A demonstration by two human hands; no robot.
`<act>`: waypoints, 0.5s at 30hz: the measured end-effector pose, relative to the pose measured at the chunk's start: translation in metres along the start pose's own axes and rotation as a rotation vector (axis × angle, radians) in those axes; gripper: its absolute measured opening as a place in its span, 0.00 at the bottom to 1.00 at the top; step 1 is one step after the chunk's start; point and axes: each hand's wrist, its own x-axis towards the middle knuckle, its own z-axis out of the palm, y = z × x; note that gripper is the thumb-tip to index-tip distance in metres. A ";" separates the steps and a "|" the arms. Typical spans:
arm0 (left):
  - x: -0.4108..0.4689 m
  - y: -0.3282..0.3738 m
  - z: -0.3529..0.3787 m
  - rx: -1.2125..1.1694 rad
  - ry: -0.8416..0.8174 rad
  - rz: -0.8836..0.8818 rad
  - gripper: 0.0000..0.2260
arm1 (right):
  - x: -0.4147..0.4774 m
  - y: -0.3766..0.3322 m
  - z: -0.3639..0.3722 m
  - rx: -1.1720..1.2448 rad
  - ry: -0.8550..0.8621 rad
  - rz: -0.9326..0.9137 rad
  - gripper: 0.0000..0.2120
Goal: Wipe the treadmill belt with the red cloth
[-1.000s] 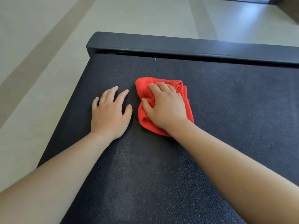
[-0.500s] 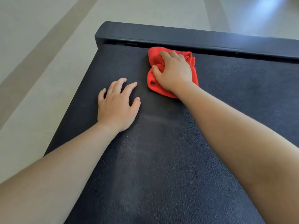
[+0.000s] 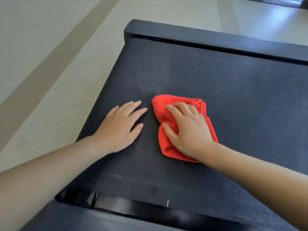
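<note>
"Two hands are on the treadmill belt [image 3: 216,90]. What differs from half a second ago?"

"The red cloth [image 3: 162,105] has come back. It was up against the far end cover [image 3: 216,42] then, and now it lies mid-belt, well apart from that cover and nearer the person. The glossy near edge strip [image 3: 150,209] has also come into view at the bottom."

"And the left hand [image 3: 119,129]?"

"It is flat on the belt as before, with the fingers straight and spread, holding nothing. It lies just beside the cloth's left edge, not touching it."

"What about the right hand [image 3: 188,130]?"

"It is on top of the cloth, with the fingers curled into the bunched fabric and the thumb pressed into a fold. So the grip is closed on the cloth and pins it to the belt."

"Where does the cloth lie against that grip?"

"Under the palm. Red shows beyond the fingertips, along the thumb side and by the wrist. Pale floor [image 3: 50,47] lies to the left."
</note>
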 end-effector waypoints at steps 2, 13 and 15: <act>-0.042 -0.005 -0.006 0.026 -0.037 0.029 0.23 | -0.018 -0.019 0.003 -0.009 -0.009 -0.109 0.21; -0.117 -0.022 0.002 -0.090 0.073 -0.085 0.22 | 0.042 -0.052 0.022 0.026 -0.001 -0.072 0.20; -0.117 -0.022 0.003 -0.094 0.093 -0.088 0.21 | 0.035 -0.058 0.020 0.018 -0.006 -0.058 0.21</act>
